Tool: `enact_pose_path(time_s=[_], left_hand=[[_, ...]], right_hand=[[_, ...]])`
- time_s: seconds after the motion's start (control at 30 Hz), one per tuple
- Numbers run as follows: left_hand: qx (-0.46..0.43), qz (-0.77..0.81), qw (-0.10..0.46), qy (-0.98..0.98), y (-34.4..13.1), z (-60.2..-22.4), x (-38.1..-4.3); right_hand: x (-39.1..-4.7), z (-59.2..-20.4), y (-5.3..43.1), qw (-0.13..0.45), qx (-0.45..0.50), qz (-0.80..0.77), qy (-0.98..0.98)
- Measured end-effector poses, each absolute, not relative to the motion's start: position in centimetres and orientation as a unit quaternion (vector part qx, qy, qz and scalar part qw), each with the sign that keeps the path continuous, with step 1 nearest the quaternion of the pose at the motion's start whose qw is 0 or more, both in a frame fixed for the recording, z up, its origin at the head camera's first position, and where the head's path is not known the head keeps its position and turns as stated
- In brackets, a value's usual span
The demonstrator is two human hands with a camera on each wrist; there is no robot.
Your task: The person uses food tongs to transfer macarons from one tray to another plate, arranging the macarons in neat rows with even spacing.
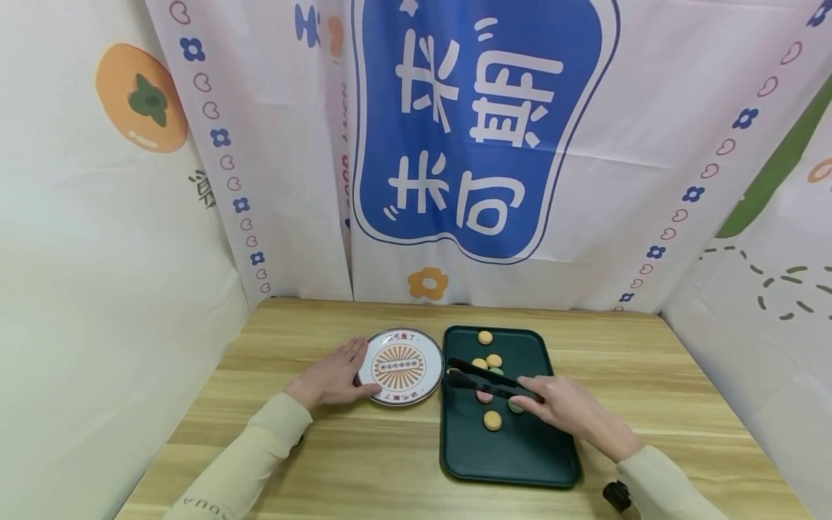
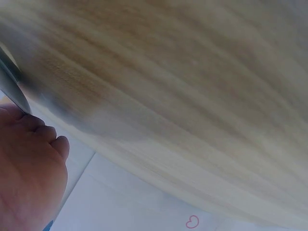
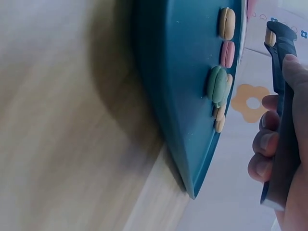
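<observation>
My right hand (image 1: 564,404) grips black tongs (image 3: 287,134), pale-yellow round macaron (image 3: 271,37) between their tips. My left hand (image 1: 333,374), straight-fingered, touches round white sunburst-printed plate (image 1: 399,366).

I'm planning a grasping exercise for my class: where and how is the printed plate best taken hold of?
Probably grip the printed plate at its left rim, coming from the left, where the left hand is: it lies flat, with its right rim close beside the dark green tray, leaving little room there.
</observation>
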State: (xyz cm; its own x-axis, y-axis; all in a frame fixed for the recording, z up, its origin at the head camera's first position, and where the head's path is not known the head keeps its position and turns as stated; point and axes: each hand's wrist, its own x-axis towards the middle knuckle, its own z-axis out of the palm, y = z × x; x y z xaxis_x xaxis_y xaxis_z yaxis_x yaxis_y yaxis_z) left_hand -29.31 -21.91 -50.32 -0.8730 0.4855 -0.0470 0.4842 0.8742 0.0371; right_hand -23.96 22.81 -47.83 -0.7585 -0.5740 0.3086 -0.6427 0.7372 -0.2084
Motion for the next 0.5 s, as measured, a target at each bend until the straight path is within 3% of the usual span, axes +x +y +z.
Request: enact_pose_path(time_s=[0.33, 0.5], left_hand=[[0.252, 0.011, 0.026, 0.967, -21.7, -50.5, -29.4], [0.251, 0.02, 0.028, 0.967, -21.8, -50.5, -29.3]], right_hand=[[-25.4, -47.6, 21.8, 0.113, 0.336, 0.142, -0.924], [-26.3, -47.1, 20.5, 0.08, 0.326, 0.15, -0.93]])
